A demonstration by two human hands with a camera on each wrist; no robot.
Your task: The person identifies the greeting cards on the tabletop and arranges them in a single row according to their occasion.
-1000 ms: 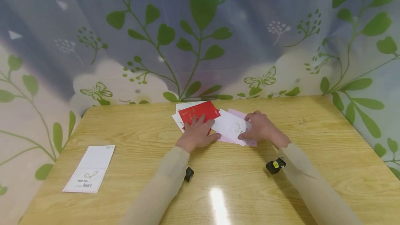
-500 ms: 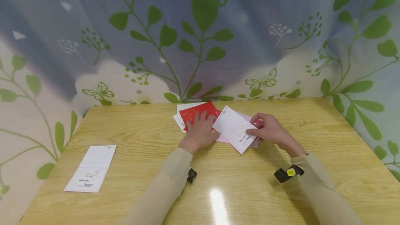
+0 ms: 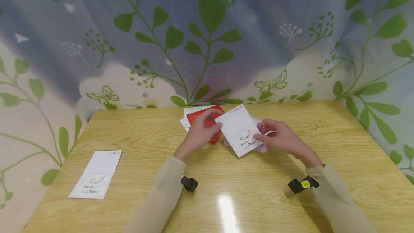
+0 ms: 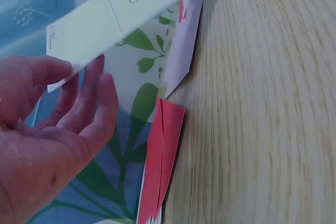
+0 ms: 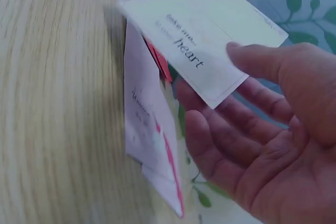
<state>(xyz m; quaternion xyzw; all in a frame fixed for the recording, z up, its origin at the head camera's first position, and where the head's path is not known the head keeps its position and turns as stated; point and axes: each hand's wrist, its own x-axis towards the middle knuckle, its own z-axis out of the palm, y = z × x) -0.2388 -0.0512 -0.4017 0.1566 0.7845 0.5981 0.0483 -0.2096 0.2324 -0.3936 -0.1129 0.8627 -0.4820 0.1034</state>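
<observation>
Card: the white card (image 3: 233, 123) is in the air just right of the middle of the table's far edge, tilted, printed face up, clear of the table (image 3: 145, 137) in both wrist views.
Left hand: the left hand (image 3: 198, 128) pinches the card's left corner, on the blank half; the remaining fingers curve loosely beneath, spread a little and holding nothing else.
Right hand: the right hand (image 3: 281, 136) holds the right edge, near the crease, thumb pressed on the face and fingers bent loosely behind; which of them touch the back is hidden.
Print: "heart" and a pair of wings on the half toward the near edge; small print by the far end.
Handling: probably very light and fairly stiff, likely to flex first at the middle crease; the smooth face may slide under a dry thumb, and corners look easy to dent.
Best hold: the side edges, lightly, one on each side of the crease, thumbs off the print.
Red and pink: red card (image 3: 195, 116) over white papers (image 3: 191, 110) at the far edge, left of the held card; pink card (image 5: 140, 85) below it.
Other card: the other card (image 3: 97, 172) lies flat near the table's left edge, similarly printed.
</observation>
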